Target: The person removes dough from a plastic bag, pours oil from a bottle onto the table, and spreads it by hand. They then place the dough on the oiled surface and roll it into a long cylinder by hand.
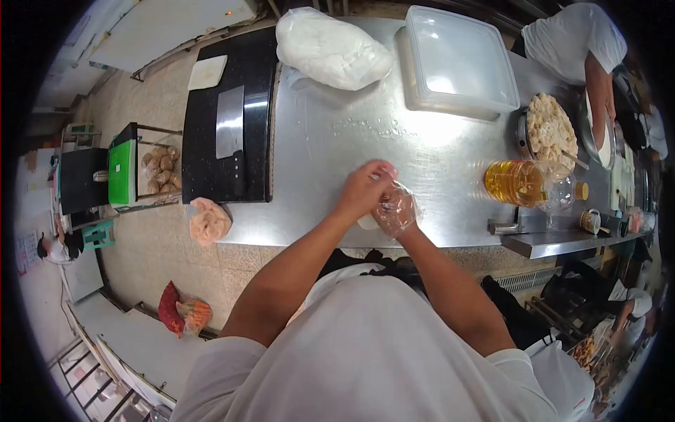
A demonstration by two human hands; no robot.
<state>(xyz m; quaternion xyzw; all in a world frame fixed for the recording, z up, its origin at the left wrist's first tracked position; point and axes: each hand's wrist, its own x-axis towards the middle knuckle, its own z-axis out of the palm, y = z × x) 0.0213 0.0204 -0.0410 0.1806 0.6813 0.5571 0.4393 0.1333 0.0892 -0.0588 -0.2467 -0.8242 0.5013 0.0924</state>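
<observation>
Over the front part of the steel table point(309, 155), my two hands meet. Clear plastic, which looks like a thin glove or bag, covers my right hand point(395, 209). My left hand point(367, 186) is bare, with its fingers closed on the edge of that plastic near the right hand's fingers. The right hand's fingers are blurred by the crinkled plastic. A small pale thing point(367, 222) shows just under the hands. To the right lies a bottle of yellow oil point(513, 181).
A white plastic bag point(330, 49) and a lidded clear container point(460, 63) stand at the back. Right of them is a pan of pale chunks point(552, 130), near a co-worker's arm point(598, 91). A black slab point(204, 141) with a wide blade point(230, 123) lies left.
</observation>
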